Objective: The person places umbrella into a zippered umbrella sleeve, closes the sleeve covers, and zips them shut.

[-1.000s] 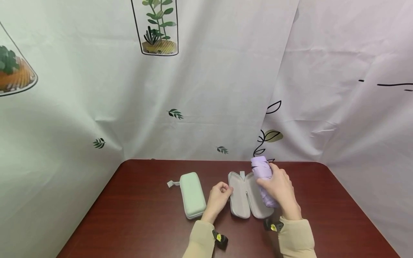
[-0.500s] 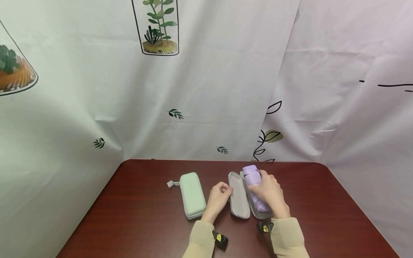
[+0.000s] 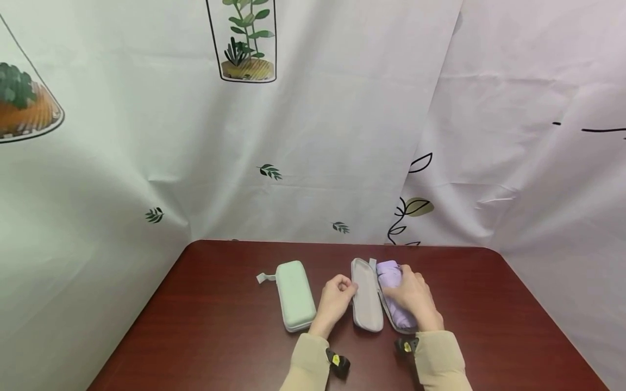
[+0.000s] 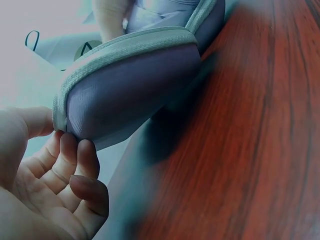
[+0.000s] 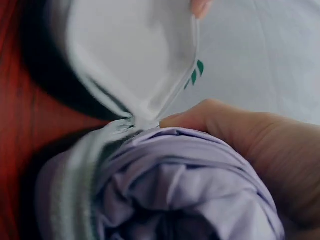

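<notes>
A zippered case (image 3: 367, 297) lies spread open on the table, its pale grey lining facing up and its outside purplish in the left wrist view. My left hand (image 3: 335, 300) pinches the rim of the case's left half between thumb and fingertips. In the right half sits a folded lilac umbrella (image 3: 389, 277), its fabric rolled in creased layers. My right hand (image 3: 417, 297) grips the umbrella from above and the right side, its thumb (image 5: 185, 120) along the hinge side. Zipper teeth (image 5: 75, 195) run beside the umbrella in the right wrist view. The palm side of my right hand is hidden.
A closed mint-green case (image 3: 296, 296) with a pull tab (image 3: 264, 278) lies left of my left hand. Below is a dark red wooden table (image 3: 220, 326). White printed cloth (image 3: 313, 136) hangs behind and at both sides.
My right hand has brought the umbrella left and down into the case's right half. The left hand keeps its pinch on the rim. The head view has shifted slightly.
</notes>
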{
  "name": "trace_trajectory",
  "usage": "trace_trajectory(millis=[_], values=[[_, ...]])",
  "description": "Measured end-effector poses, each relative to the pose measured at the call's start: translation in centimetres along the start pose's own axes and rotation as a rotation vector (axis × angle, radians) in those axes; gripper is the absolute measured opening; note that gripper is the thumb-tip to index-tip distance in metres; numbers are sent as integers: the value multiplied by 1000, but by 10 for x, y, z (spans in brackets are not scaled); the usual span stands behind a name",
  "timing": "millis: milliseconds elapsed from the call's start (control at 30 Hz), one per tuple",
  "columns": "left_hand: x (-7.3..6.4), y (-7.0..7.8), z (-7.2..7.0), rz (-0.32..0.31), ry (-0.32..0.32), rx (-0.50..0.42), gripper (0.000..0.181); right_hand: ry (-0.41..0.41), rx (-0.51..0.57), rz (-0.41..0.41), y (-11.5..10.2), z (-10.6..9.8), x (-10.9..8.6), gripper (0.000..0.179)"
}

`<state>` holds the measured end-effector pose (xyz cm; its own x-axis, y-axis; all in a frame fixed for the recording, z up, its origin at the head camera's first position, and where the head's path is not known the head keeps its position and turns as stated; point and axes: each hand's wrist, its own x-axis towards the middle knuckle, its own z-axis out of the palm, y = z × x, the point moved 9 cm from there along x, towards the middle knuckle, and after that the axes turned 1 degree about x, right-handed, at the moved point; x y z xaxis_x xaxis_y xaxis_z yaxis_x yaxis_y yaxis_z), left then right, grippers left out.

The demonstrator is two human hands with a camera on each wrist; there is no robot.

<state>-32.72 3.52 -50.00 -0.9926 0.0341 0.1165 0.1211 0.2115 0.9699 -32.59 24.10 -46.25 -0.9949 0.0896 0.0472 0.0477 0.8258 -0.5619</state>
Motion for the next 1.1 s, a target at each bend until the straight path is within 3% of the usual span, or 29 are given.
trace_trajectory(millis=[433, 1100], values=[[-1, 2, 3, -7, -13, -26, 14, -34, 19, 37, 15, 6, 1, 85], [-1, 2, 1, -5, 0, -21, 14, -91, 18, 37, 18, 13, 3, 89]])
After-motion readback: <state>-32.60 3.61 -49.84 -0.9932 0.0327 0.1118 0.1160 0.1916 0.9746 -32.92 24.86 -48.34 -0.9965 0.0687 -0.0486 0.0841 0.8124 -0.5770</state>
